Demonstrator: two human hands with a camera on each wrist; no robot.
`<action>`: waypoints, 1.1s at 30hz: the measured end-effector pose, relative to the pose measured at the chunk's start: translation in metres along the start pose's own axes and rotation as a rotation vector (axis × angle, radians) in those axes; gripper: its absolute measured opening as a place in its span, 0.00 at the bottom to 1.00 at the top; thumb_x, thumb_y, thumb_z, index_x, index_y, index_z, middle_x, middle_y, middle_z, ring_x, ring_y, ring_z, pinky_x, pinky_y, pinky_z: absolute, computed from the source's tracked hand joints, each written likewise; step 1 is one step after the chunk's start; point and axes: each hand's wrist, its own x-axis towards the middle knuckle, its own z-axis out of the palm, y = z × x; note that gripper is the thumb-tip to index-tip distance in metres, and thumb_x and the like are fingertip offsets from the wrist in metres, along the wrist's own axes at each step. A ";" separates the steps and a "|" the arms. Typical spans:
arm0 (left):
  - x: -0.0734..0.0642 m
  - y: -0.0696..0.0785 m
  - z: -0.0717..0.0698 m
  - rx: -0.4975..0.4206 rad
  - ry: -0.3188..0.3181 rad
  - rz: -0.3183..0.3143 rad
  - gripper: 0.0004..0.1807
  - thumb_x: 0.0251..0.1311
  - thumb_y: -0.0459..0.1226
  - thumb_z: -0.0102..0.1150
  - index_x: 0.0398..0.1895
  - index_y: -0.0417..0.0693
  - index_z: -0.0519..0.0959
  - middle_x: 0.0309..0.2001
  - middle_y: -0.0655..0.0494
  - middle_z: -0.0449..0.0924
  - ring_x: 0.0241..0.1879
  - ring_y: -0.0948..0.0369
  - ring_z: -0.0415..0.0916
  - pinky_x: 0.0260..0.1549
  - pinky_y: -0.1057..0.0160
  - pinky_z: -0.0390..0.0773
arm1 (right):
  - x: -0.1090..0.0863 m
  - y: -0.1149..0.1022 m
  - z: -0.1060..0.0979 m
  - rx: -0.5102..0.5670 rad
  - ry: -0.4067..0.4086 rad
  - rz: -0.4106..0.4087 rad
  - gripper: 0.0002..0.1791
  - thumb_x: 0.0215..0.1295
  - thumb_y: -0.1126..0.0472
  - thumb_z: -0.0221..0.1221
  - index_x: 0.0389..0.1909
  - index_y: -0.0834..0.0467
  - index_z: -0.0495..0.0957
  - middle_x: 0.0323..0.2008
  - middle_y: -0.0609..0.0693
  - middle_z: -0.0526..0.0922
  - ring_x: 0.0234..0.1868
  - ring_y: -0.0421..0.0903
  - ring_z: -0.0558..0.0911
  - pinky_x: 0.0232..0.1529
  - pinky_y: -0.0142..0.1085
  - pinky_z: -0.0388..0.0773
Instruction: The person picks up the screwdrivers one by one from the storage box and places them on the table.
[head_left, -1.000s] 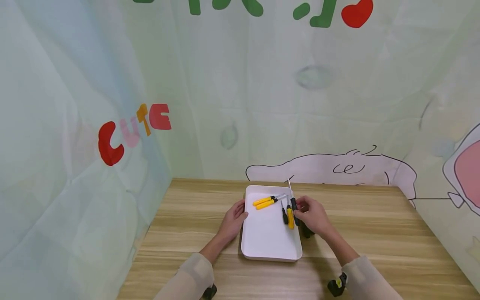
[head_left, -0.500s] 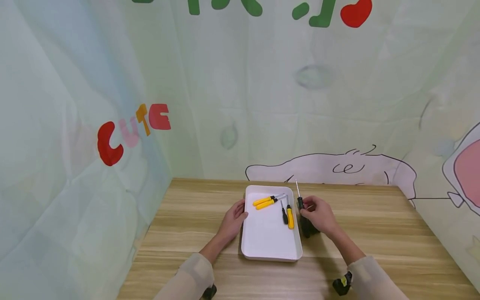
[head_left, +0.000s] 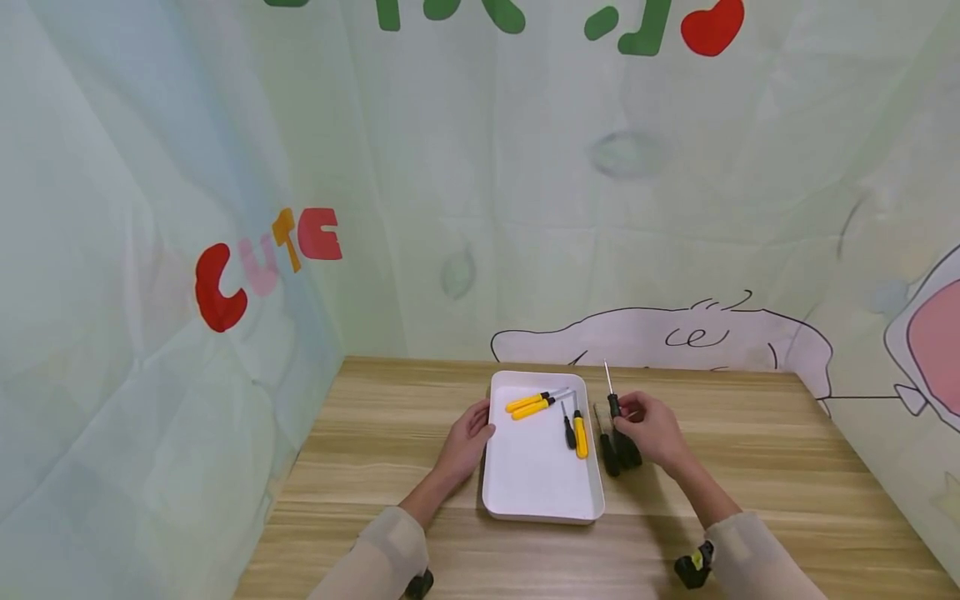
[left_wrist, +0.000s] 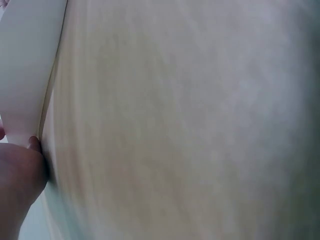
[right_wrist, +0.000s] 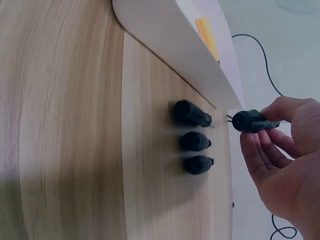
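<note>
In the head view a white tray point(head_left: 540, 479) lies on the table, with my left hand point(head_left: 463, 442) gripping its left side, thumb at the rim. The left wrist view shows that hand point(left_wrist: 20, 172) against the tray's outer wall point(left_wrist: 30, 65). Right of the tray, my right hand point(head_left: 651, 429) pinches a black-handled screwdriver point(head_left: 613, 406) by its handle, shaft pointing away from me. The right wrist view has this screwdriver point(right_wrist: 247, 121) raised above the table, between thumb and fingers. Beneath it lie three more black-handled screwdrivers point(right_wrist: 191, 113), side by side.
Inside the tray are yellow-handled screwdrivers point(head_left: 532, 408), one more yellow one point(head_left: 581, 437) and a small black one point(head_left: 569, 435). The wooden table point(head_left: 375, 417) ends at a printed cloth backdrop point(head_left: 420, 292). Another cloth point(head_left: 150, 375) hangs along the left.
My right hand has carried the black-handled screwdriver rightward from over the tray's right edge to over the black-handled ones on the table. My left hand and the tray have stayed put.
</note>
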 end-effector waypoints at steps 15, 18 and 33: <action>0.005 -0.012 -0.001 0.034 0.011 -0.014 0.28 0.78 0.28 0.51 0.78 0.29 0.62 0.76 0.30 0.64 0.77 0.40 0.63 0.75 0.45 0.65 | -0.005 0.017 -0.012 0.001 0.020 0.027 0.17 0.68 0.69 0.66 0.55 0.71 0.79 0.43 0.59 0.83 0.47 0.55 0.83 0.42 0.31 0.80; 0.005 -0.011 -0.001 0.037 0.012 -0.023 0.28 0.79 0.29 0.51 0.78 0.30 0.62 0.77 0.31 0.64 0.77 0.40 0.63 0.75 0.45 0.65 | -0.006 0.019 -0.015 -0.007 0.032 0.031 0.16 0.67 0.69 0.66 0.54 0.71 0.79 0.43 0.59 0.84 0.48 0.55 0.83 0.42 0.32 0.80; 0.006 -0.013 -0.001 0.046 0.014 -0.023 0.28 0.78 0.28 0.51 0.78 0.29 0.63 0.76 0.31 0.64 0.77 0.41 0.63 0.75 0.46 0.66 | -0.007 0.033 -0.020 -0.057 0.089 0.037 0.15 0.66 0.69 0.67 0.49 0.72 0.80 0.38 0.58 0.85 0.42 0.52 0.84 0.36 0.30 0.78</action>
